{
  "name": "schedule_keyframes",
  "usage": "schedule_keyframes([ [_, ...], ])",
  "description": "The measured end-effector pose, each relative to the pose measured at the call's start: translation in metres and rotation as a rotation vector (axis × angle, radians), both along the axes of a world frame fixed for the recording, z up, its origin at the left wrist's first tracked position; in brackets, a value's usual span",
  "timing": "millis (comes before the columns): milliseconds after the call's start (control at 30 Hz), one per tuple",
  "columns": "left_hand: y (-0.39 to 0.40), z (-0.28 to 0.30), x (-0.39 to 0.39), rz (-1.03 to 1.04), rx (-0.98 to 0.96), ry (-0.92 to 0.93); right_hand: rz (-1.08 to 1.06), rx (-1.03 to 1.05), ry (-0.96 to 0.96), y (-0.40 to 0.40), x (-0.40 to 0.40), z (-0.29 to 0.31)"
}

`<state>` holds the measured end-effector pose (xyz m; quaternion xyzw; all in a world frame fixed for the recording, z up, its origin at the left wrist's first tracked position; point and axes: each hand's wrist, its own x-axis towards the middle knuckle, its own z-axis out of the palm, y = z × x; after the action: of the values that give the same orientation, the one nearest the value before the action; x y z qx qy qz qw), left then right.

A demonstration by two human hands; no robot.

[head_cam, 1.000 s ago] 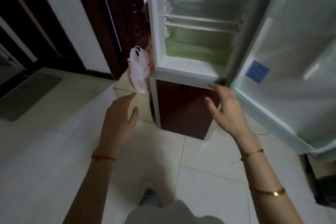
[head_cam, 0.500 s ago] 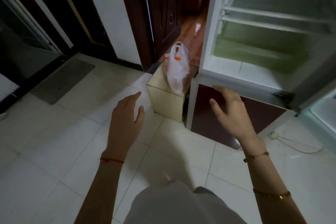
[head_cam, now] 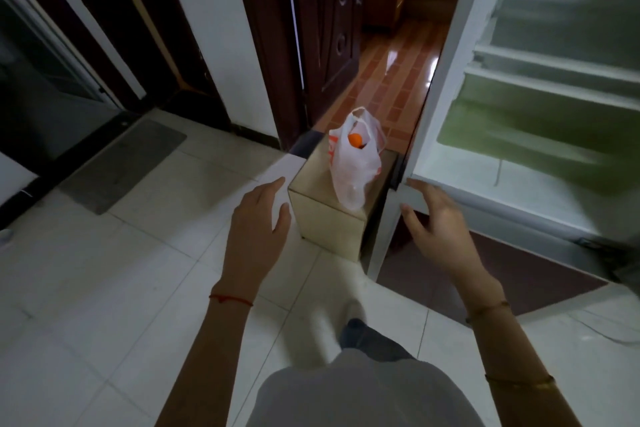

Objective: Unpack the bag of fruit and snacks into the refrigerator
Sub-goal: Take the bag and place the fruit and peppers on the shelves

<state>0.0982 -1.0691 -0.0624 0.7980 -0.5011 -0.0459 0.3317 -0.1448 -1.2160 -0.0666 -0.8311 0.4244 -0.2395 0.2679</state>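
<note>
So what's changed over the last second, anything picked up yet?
Nothing picked up. The view has swung left and closer to the plastic bag, now central between both hands. The left hand and right hand stay open and empty. The bag still stands on the box beside the open refrigerator.

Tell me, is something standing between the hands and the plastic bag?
Nothing visible does. The white plastic bag stands on a small cabinet beside the open refrigerator; left hand and right hand hang open before it.
</note>
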Motion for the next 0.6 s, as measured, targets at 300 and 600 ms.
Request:
schedule_keyframes([
  [300,-0.119,-0.004,0.043,0.016,-0.013,-0.002,0.060,0.061,-0.007,-0.124,0.080,-0.006],
  [600,-0.210,-0.022,0.084,-0.015,0.027,0.037,0.036,0.082,0.001,-0.227,0.153,-0.025],
])
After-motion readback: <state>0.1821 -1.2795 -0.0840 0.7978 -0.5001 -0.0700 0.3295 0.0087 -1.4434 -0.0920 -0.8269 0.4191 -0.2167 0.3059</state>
